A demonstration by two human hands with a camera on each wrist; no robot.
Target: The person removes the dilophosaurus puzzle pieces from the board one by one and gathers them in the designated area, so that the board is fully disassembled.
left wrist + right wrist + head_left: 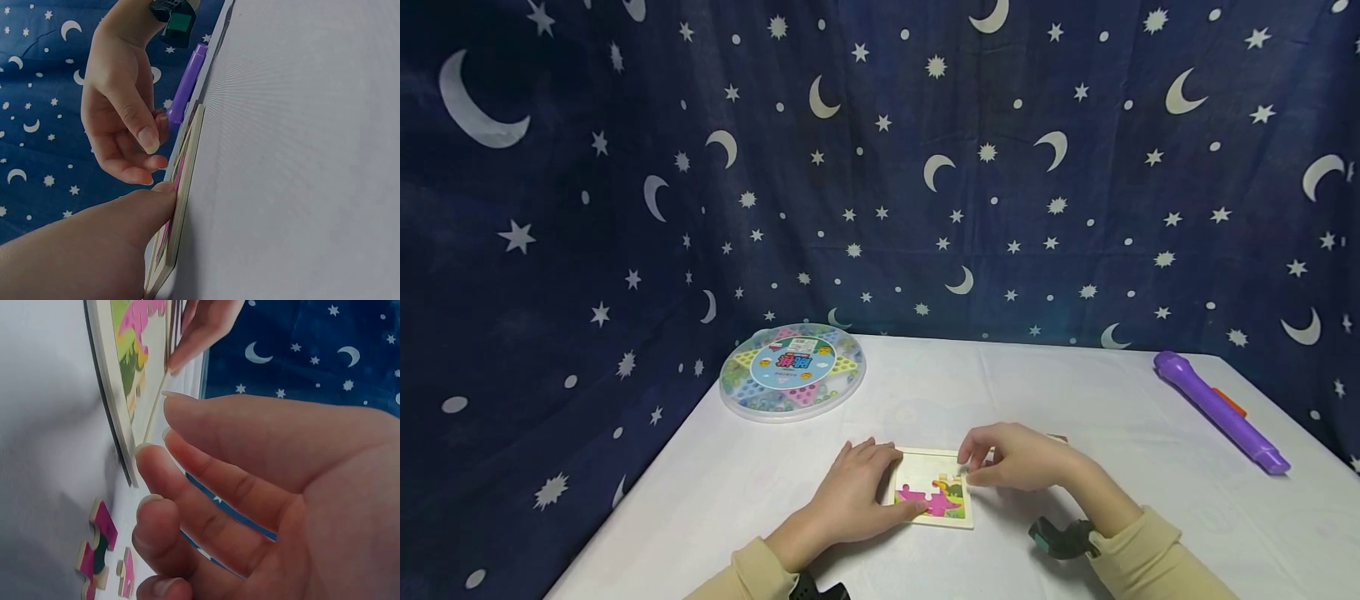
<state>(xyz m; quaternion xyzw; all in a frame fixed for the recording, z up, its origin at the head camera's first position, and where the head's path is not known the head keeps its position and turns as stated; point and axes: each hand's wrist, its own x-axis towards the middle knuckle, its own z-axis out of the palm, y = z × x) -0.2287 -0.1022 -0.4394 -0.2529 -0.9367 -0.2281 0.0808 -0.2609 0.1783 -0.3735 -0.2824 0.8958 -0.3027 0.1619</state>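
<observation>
A small jigsaw puzzle in a pale wooden tray lies on the table, with pink, green and yellow pieces filling its near part. My left hand rests on the tray's left side. Its thumb lies straight across the near edge onto the pink pieces, while the other fingers reach the far left corner. Beside the tray's right edge hovers my right hand, fingers loosely bent and thumb apart from them. Nothing shows between its fingertips in the right wrist view. Several loose puzzle pieces lie near that hand.
A round, clear-lidded Chinese checkers set sits at the back left of the white table. Toward the right edge lies a purple stick-shaped toy with an orange part. A dark starry curtain hangs behind the table and along its left.
</observation>
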